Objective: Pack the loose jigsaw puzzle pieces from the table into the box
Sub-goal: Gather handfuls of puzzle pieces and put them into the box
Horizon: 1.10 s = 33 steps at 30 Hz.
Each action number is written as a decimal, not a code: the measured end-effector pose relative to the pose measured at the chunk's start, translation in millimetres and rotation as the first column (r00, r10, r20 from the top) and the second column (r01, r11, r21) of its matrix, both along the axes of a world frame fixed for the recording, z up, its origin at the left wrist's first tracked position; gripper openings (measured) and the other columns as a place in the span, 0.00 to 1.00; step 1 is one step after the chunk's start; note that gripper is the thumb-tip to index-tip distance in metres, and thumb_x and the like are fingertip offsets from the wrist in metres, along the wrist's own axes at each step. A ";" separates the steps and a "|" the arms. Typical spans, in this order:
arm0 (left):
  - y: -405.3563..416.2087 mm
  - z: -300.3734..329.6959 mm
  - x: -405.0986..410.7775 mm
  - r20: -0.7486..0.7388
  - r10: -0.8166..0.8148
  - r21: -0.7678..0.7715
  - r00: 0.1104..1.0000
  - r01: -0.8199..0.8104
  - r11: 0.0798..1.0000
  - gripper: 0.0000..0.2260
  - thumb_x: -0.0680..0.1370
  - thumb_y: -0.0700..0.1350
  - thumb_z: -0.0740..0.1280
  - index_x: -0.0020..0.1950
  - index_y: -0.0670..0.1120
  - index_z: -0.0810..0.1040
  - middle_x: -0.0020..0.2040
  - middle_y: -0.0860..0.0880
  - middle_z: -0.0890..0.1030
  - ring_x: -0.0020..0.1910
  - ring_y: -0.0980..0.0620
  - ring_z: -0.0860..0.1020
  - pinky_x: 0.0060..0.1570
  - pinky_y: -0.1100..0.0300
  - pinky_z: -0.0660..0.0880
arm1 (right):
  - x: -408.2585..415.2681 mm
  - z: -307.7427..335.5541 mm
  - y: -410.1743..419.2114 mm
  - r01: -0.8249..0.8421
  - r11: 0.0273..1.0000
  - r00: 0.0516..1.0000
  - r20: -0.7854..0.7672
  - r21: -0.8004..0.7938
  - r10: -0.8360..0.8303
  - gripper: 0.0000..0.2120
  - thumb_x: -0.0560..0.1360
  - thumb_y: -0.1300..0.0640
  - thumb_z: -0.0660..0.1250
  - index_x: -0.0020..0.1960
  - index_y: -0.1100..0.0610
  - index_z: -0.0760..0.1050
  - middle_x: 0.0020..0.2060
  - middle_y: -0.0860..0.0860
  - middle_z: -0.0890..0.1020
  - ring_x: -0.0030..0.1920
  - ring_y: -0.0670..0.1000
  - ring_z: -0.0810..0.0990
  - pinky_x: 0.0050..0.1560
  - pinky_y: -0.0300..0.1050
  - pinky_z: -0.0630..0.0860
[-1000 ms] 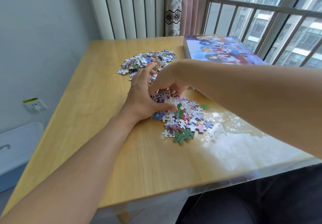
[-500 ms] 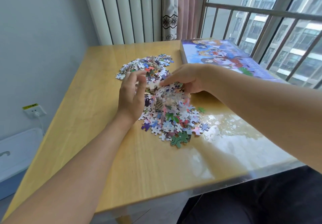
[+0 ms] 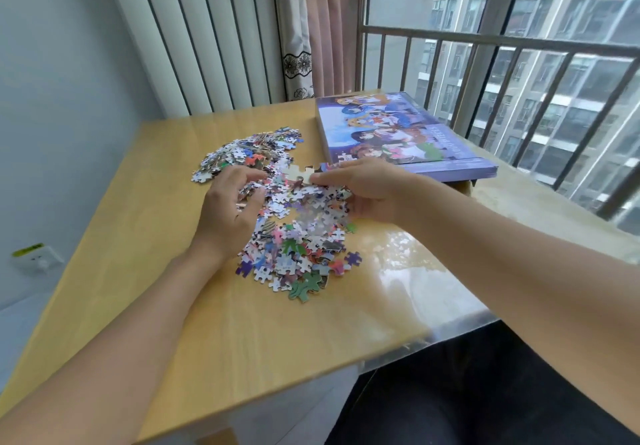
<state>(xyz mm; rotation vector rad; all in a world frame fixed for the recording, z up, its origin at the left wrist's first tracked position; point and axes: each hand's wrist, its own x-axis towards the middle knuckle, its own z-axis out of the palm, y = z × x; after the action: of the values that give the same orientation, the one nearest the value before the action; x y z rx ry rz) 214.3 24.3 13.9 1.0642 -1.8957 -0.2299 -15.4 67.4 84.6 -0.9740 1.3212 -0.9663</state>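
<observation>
Both hands have lifted from pressing the puzzle pieces [image 3: 294,230]: the right hand [image 3: 367,188] now pinches a few joined pieces, the left hand [image 3: 228,209] hovers loosely curled and empty beside them, the closed box [image 3: 398,133] just beyond, so packing has barely begun.

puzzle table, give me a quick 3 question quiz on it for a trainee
1. True or false: the box lies shut on the table, with its printed lid up.
2. Which hand holds pieces lifted off the pile? A) left hand B) right hand C) neither
3. Fill in: the box lies on the side of the table nearest the ____.

Key
1. True.
2. B. The right hand pinches a joined bit of pieces above the pile. The left hand has its fingers curled at the pile's edge, and whether it holds anything cannot be told.
3. Window.
</observation>
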 end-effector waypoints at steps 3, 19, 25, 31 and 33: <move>-6.5 17.1 -19.1 0.120 -0.072 0.054 0.990 0.066 0.996 0.13 0.76 0.45 0.66 0.61 0.49 0.78 0.57 0.55 0.77 0.59 0.56 0.74 0.60 0.58 0.71 | -22.2 -14.5 17.7 0.018 0.998 1.000 0.013 0.055 -0.019 0.16 0.73 0.62 0.77 0.58 0.65 0.81 0.49 0.57 0.84 0.39 0.52 0.84 0.37 0.44 0.82; -53.0 62.6 -145.6 0.265 -0.101 0.062 0.959 0.088 0.994 0.19 0.79 0.51 0.69 0.30 0.50 0.69 0.28 0.53 0.69 0.33 0.47 0.65 0.33 0.53 0.60 | -101.0 -15.9 18.4 0.274 0.926 0.953 0.058 0.258 -0.298 0.07 0.79 0.59 0.71 0.54 0.61 0.75 0.45 0.56 0.83 0.34 0.51 0.82 0.28 0.42 0.81; -49.2 81.1 -156.6 0.218 -0.106 0.064 0.970 0.094 0.994 0.15 0.78 0.52 0.70 0.34 0.48 0.75 0.29 0.51 0.71 0.34 0.46 0.66 0.34 0.52 0.62 | -111.2 11.2 1.7 0.356 0.893 0.893 0.182 0.276 -0.412 0.06 0.81 0.62 0.67 0.52 0.65 0.74 0.43 0.58 0.82 0.41 0.55 0.82 0.41 0.48 0.79; -48.2 86.6 -164.1 0.222 -0.099 0.047 0.970 0.091 0.995 0.19 0.79 0.54 0.69 0.30 0.51 0.71 0.30 0.49 0.73 0.37 0.43 0.68 0.34 0.53 0.60 | -104.3 22.3 -20.2 0.472 0.845 0.845 0.146 0.251 -0.515 0.09 0.83 0.61 0.64 0.60 0.63 0.76 0.54 0.57 0.84 0.44 0.56 0.84 0.39 0.49 0.78; -47.4 89.2 -165.0 0.218 -0.111 0.044 0.970 0.104 0.994 0.16 0.79 0.54 0.69 0.34 0.48 0.77 0.32 0.46 0.76 0.38 0.41 0.70 0.34 0.52 0.63 | -102.0 23.4 -25.1 0.523 0.814 0.803 0.173 0.253 -0.570 0.08 0.84 0.61 0.61 0.51 0.65 0.75 0.40 0.58 0.86 0.28 0.56 0.83 0.21 0.43 0.75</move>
<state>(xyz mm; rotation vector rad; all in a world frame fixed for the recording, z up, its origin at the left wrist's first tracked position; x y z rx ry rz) 49.2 -23.1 103.2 1.0445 -2.1583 -0.2117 -117.4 42.2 108.0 -0.2947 1.4851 -1.3181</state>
